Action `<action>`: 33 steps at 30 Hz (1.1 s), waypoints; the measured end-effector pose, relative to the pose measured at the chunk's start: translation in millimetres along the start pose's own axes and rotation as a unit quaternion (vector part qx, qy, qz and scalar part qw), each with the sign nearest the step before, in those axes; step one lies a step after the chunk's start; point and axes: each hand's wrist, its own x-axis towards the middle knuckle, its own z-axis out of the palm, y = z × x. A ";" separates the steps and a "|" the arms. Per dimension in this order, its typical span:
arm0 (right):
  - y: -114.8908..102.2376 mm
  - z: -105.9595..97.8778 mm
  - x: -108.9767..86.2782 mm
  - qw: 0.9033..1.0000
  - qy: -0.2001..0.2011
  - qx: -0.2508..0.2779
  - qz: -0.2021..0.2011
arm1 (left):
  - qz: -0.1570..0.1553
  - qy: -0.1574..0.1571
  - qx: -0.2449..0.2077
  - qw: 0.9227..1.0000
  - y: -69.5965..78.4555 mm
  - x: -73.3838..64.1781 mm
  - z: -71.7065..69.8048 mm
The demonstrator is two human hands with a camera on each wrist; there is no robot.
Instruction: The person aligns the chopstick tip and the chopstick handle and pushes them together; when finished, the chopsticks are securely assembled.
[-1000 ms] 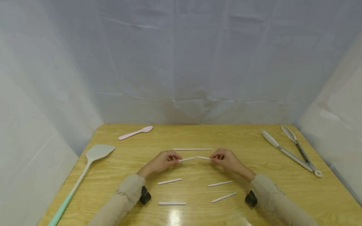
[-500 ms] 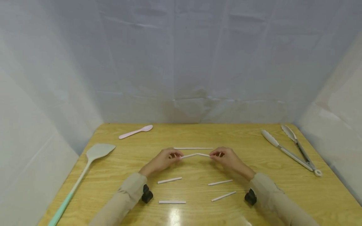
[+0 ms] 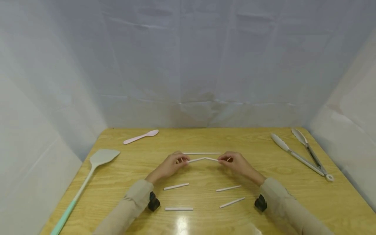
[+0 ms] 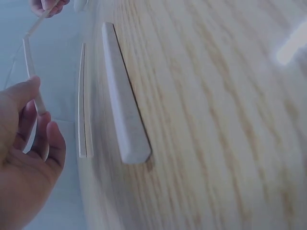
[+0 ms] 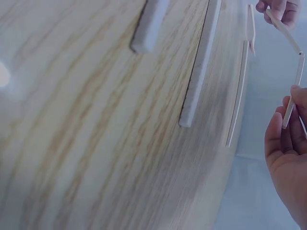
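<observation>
Between thumb and fingers, my left hand pinches a slim whitish chopstick piece. A second chopstick piece is pinched the same way by my right hand. Both pieces are raised off the table, and their inner ends meet at a shallow angle; whether they are joined cannot be told. Just beyond lies a longer chopstick, its left end partly behind the left hand. Loose chopstick pieces lie nearer me, one above another on the left, and two slanted ones on the right.
A pale spatula with a green handle lies along the left side of the wooden table. Towards the back left is a pink spoon. Spread tongs lie on the right. Pale sheeting surrounds the table's back and sides.
The gap between the inner ends of the two held chopstick pieces has closed, and they now meet. Both hands have shifted slightly farther away. The loose pieces stay where they were.
</observation>
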 end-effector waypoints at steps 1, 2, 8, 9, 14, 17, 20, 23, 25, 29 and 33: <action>0.0 0.0 0.2 1.000 0.000 0.000 0.000 | 0.000 0.000 0.000 1.000 0.3 0.0 0.0; -0.2 0.0 0.3 1.000 -0.001 0.000 0.000 | 0.001 0.001 0.001 1.000 0.1 -0.1 0.0; 0.7 0.4 0.6 1.000 -0.001 -0.004 -0.005 | 0.001 -0.003 -0.008 1.000 0.7 -1.8 -0.6; 0.7 0.5 0.6 1.000 -0.001 -0.004 -0.006 | 0.000 -0.004 -0.010 1.000 0.9 -2.2 -0.7; 0.1 0.3 1.1 1.000 -0.003 -0.004 -0.011 | -0.004 -0.005 -0.011 1.000 1.3 -3.5 -1.4; -1.0 -0.4 2.1 1.000 -0.001 -0.018 -0.020 | -0.006 -0.004 -0.004 1.000 0.8 -3.4 -1.7; -2.0 -1.3 3.8 0.999 0.007 -0.032 -0.039 | -0.003 -0.001 0.002 1.000 0.8 -2.8 -2.5; -1.7 -2.0 5.8 0.997 0.019 -0.041 -0.062 | 0.001 0.003 0.005 1.000 2.6 -1.9 -4.0; -1.1 -2.0 6.8 0.996 0.025 -0.042 -0.072 | 0.003 0.004 0.007 1.000 3.3 -1.5 -5.2; -0.2 -1.7 8.4 0.995 0.029 -0.041 -0.085 | 0.001 0.005 0.013 1.000 4.3 -0.2 -6.0; -0.7 -1.4 9.5 0.995 0.025 -0.042 -0.090 | 0.000 0.007 0.021 1.000 4.9 1.0 -5.8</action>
